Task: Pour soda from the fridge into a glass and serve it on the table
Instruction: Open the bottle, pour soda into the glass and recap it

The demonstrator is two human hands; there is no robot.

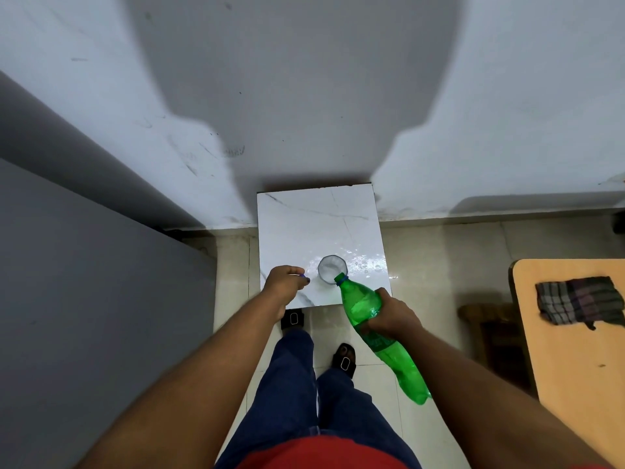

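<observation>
A green plastic soda bottle [363, 311] is tilted, its open mouth over the rim of a clear glass [331, 268]. My right hand [392, 314] grips the bottle around its middle. The glass stands near the front of a small white marble table [314, 218] and holds foamy liquid. My left hand [285, 282] hovers just left of the glass, fingers closed around a small blue cap [303, 275], only partly visible.
Grey fridge [84, 282] side fills the left. A wall stands right behind the table. At the right stands a tan wooden table [575, 350] with a checked cloth [580, 299], and a dark stool beside it. Wet glints show on the marble's right edge.
</observation>
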